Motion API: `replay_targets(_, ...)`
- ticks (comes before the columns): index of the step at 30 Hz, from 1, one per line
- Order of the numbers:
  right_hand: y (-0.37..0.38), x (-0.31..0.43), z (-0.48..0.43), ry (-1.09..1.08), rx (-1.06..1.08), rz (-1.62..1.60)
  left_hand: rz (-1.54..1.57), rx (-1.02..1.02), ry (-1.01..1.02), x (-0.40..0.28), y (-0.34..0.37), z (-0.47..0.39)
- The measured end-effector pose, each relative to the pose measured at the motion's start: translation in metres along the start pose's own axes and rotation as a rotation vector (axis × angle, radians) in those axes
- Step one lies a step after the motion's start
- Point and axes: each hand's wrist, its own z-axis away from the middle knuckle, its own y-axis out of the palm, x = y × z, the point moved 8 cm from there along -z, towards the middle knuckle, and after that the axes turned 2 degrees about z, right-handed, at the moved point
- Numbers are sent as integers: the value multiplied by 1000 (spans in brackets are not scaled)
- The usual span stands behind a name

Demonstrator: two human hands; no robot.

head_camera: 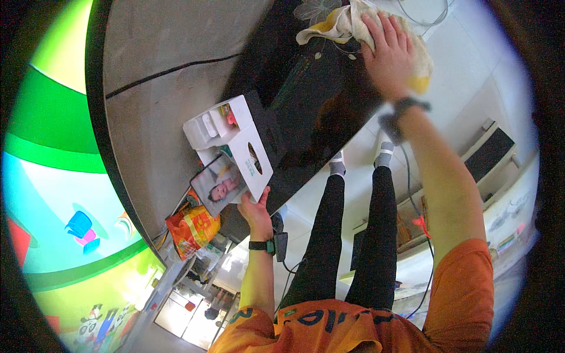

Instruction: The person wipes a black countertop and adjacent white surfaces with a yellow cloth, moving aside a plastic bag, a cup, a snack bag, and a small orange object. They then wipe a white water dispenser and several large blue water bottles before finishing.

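My right hand (388,55) lies spread on a white and yellow cloth (417,55), at the right part of a glossy black tabletop (326,97) with a flower pattern. My left hand (257,212) grips the near end of a white tissue and storage box (254,161) over the left part of the tabletop. Small items sit in the box's open compartments. Against the box leans a photo print of a baby (220,185), close to my left fingers; whether they also touch it is unclear.
A large lit screen (57,167) stands at the left. Near the box lies an orange and yellow packet (194,227). A black cable (172,69) crosses the grey surface beyond. Another cable (408,189) hangs by my right arm. Below are my legs and pale floor tiles.
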Motion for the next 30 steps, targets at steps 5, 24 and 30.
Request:
replay_targets(5, 3, -6, 2, -19, 21, 25, 403, -95, -227, 5, 10, 18)
replay_targets(24, 63, 209, 12, -433, 174, -311, -902, -123, 907, -29, 236, -12)
replay_targets(30, 32, 173, 51, -622, 290, -326, -974, -150, 853, -26, 237, -15)
